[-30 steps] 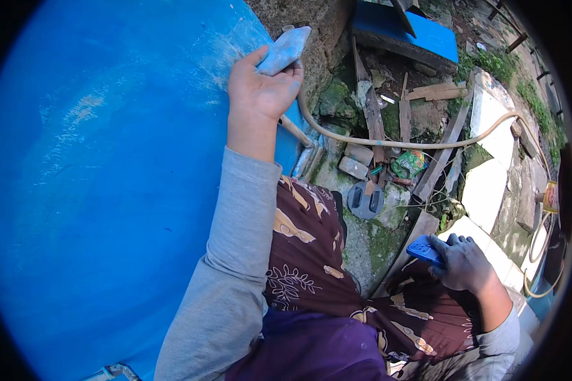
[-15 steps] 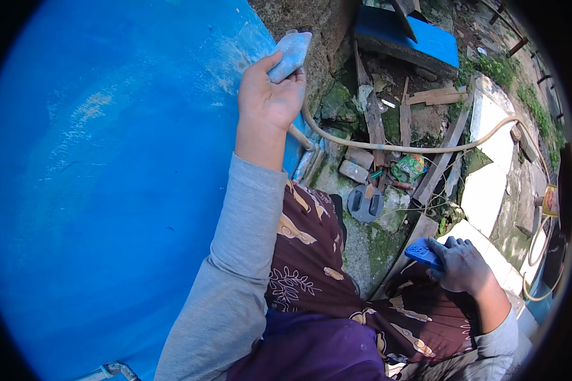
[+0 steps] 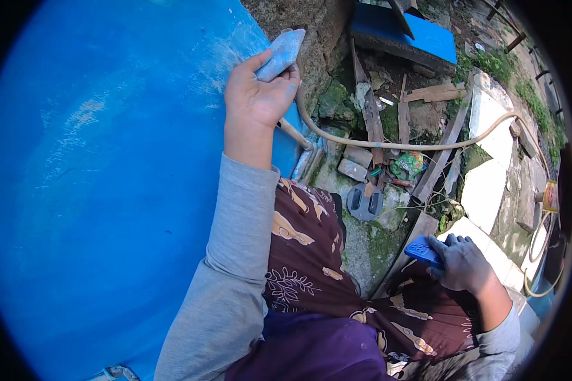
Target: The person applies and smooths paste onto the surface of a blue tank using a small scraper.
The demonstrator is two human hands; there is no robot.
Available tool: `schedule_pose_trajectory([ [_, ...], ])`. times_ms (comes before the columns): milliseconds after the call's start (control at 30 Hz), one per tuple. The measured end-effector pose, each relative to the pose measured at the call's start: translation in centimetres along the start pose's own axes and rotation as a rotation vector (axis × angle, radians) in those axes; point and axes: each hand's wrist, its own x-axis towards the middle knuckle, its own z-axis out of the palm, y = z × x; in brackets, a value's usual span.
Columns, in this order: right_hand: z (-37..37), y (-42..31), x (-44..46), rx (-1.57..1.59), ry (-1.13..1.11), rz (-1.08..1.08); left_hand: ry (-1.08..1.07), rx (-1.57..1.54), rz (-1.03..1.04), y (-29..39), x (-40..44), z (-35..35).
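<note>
My left hand (image 3: pixel 258 89), palm turned up, pinches a folded pale blue-grey sheet (image 3: pixel 283 54) between thumb and fingers. The sheet looks smeared with blue and is held near the edge of a blue-painted wall (image 3: pixel 127 165). The wall's paint has scuffed, whitish patches. Resting over my lap, my right hand (image 3: pixel 463 263) is wrapped round a small blue plastic object (image 3: pixel 424 250) with dark oval marks or holes on its face; its exact kind cannot be made out. Grey dust covers the back of this hand.
A beige hose (image 3: pixel 419 147) crosses the ground beyond my knees. Around it lie wooden planks (image 3: pixel 370 117), bricks (image 3: pixel 353 169), a green wrapper (image 3: pixel 407 166) and a round grey lid-like piece (image 3: pixel 364 202). A blue-topped slab (image 3: pixel 403 38) stands further off.
My left hand has shifted slightly left with the folded sheet, which has tilted a little. The right hand has stayed almost still with the blue object.
</note>
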Motion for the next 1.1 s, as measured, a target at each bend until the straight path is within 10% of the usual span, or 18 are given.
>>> schedule_pose_trajectory([
  [1100, 0.4, 0.2, 0.0, -0.007, 0.038, -0.008, -0.037, -0.046, -0.055, 0.2, -0.1, -0.5],
])
